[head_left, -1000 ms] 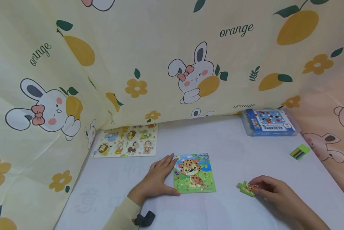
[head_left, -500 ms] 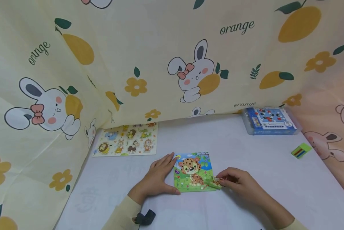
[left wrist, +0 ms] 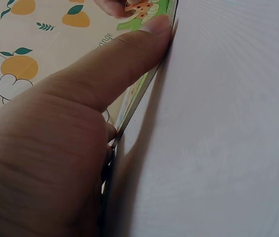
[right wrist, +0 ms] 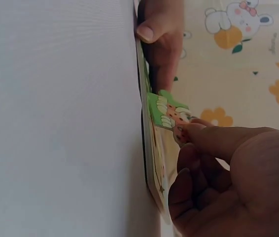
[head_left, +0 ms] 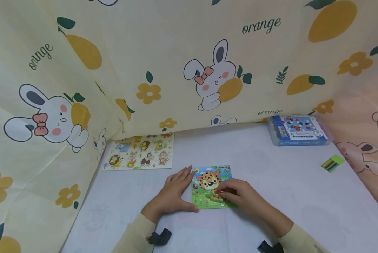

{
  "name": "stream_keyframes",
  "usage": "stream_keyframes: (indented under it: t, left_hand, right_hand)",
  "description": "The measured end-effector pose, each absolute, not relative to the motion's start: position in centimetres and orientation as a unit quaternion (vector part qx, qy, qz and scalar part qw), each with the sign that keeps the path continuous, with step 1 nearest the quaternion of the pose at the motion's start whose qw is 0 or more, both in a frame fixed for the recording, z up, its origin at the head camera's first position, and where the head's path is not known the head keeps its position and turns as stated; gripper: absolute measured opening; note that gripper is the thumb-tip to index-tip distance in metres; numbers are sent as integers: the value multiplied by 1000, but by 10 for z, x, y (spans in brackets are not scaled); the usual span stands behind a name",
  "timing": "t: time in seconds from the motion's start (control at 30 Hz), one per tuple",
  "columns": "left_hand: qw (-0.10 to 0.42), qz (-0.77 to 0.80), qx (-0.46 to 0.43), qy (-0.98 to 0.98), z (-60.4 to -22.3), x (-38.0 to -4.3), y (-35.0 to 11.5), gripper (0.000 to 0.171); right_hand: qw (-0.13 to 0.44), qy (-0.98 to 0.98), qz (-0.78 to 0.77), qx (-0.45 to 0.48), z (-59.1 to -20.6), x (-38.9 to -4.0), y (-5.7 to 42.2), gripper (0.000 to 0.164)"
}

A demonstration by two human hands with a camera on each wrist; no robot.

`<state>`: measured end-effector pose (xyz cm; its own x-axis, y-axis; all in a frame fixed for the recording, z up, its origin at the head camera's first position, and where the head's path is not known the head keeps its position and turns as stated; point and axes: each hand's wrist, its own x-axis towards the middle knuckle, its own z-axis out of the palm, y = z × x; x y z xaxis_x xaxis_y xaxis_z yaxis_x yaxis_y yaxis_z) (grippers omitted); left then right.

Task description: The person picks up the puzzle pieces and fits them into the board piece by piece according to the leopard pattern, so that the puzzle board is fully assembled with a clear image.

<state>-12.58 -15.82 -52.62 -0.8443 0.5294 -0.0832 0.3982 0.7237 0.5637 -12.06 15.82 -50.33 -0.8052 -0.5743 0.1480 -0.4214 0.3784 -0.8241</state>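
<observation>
A square jigsaw puzzle (head_left: pixel 196 201) with a cartoon leopard on grass lies on the white table. My left hand (head_left: pixel 172 194) rests along its left side, fingers extended toward the top corner and thumb at the bottom left corner. In the left wrist view the thumb (left wrist: pixel 124 59) reaches to the puzzle's near edge. Between thumb and fingers, my right hand (head_left: pixel 246 195) pinches a green and orange spotted puzzle piece (right wrist: pixel 166 111). It holds the piece tilted, close over the lower part of the picture, hiding part of the leopard's body.
A board of animal pictures (head_left: pixel 138 163) lies at the back left, partly under the hanging curtain (head_left: pixel 163 63). At the back right stands a clear plastic case with a blue label (head_left: pixel 299 130). A small green box with coloured stripes (head_left: pixel 332 163) lies near the right edge.
My right hand has carried the puzzle piece leftward, from the table right of the puzzle to above its lower middle. The left hand has stayed in place at the puzzle's side.
</observation>
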Motion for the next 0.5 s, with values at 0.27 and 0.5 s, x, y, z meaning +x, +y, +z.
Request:
stream_keyframes:
  t: [0.27,0.5]
  left_hand:
    - [119,278,254,919,-524,-125,-158,131]
    - [116,279,255,919,-524,-125,-158,132]
  right_hand:
    - [98,835,-449,-304,-501,-122,150,18]
    - [64,850,-412,-322,-508,-119,150,19]
